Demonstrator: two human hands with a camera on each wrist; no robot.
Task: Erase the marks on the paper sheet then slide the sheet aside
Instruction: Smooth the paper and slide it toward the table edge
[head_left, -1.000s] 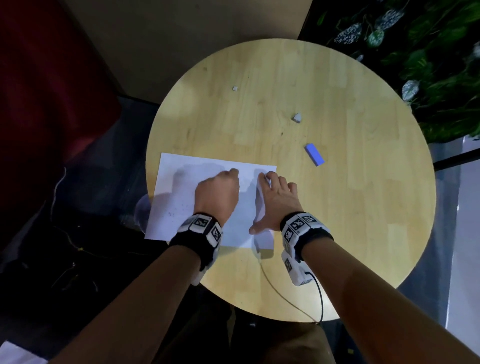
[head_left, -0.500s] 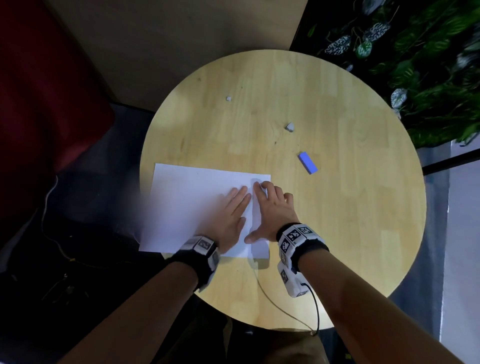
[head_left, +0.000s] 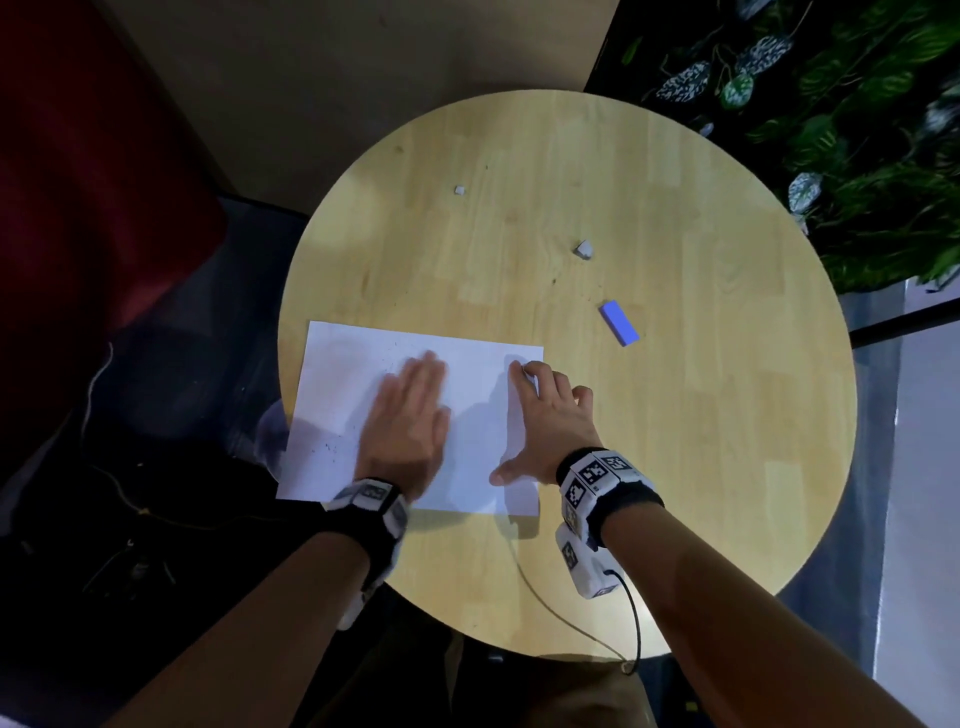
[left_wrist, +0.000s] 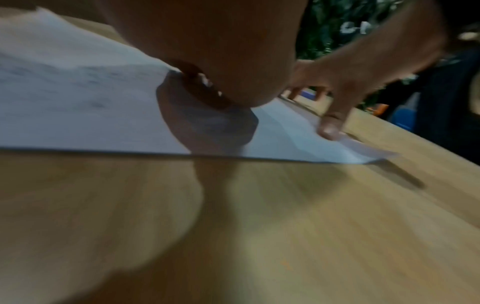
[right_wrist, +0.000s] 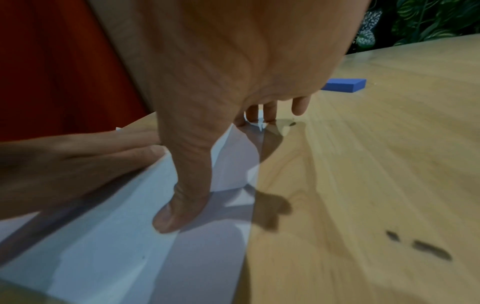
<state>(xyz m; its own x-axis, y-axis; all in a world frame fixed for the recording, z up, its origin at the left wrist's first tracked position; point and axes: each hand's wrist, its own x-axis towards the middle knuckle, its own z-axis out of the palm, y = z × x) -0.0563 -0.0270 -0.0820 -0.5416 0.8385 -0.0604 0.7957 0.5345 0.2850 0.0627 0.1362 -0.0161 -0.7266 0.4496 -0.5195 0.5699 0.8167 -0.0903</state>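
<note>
A white paper sheet (head_left: 343, 395) lies at the near left of the round wooden table (head_left: 675, 467), its left edge overhanging the rim. Small dark crumbs dot it. My left hand (head_left: 410, 415) lies flat on the sheet's middle with fingers straight, blurred by motion. My right hand (head_left: 545, 421) presses the sheet's right edge with spread fingertips and thumb (right_wrist: 176, 214), so the paper (right_wrist: 130, 246) buckles slightly there. A blue eraser (head_left: 618, 322) lies on the bare wood right of the sheet, apart from both hands; it also shows as the eraser (right_wrist: 342, 85) beyond my right fingers.
Two small grey eraser scraps (head_left: 583, 249) (head_left: 459, 189) lie farther back on the table. Leafy plants (head_left: 857, 130) stand at the back right. A red seat (head_left: 78, 182) is off the table's left. A cable (head_left: 550, 608) runs from my right wrist over the near rim.
My left hand opened from a fist to a flat palm and swept leftward across the sheet. The right hand stayed pressing the right edge.
</note>
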